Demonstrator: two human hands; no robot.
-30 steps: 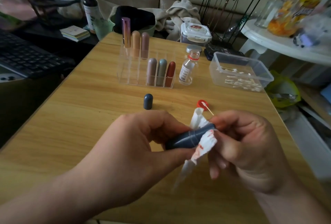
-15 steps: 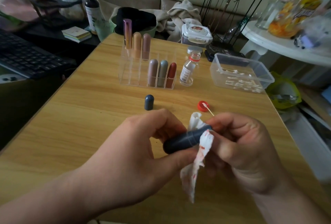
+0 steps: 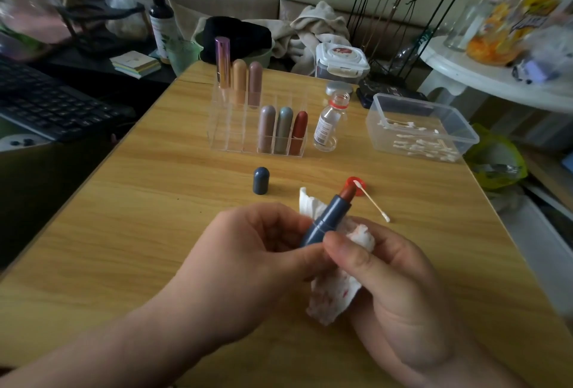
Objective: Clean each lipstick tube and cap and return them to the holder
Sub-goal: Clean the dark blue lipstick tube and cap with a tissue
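Observation:
My left hand [image 3: 248,257] grips the base of a dark blue lipstick tube [image 3: 328,217] that tilts up and away, its brown-red stick exposed at the top. My right hand [image 3: 400,288] holds a red-stained white tissue [image 3: 335,294] against the tube's lower part, thumb pressing on it. The tube's dark blue cap [image 3: 261,180] stands upright on the table beyond my hands. The clear acrylic holder [image 3: 229,136] behind it carries several capped lipsticks in two rows.
A red bottle cap [image 3: 356,184] and a cotton swab [image 3: 373,203] lie right of the tube tip. A small open glass bottle [image 3: 328,122] stands beside the holder, a clear tub of swabs [image 3: 418,127] further right. A keyboard [image 3: 46,105] sits off the table's left edge.
The tube has swung from lying sideways between my hands to pointing up and away, baring the stick. The tissue has slid from the tube's end down to its lower part.

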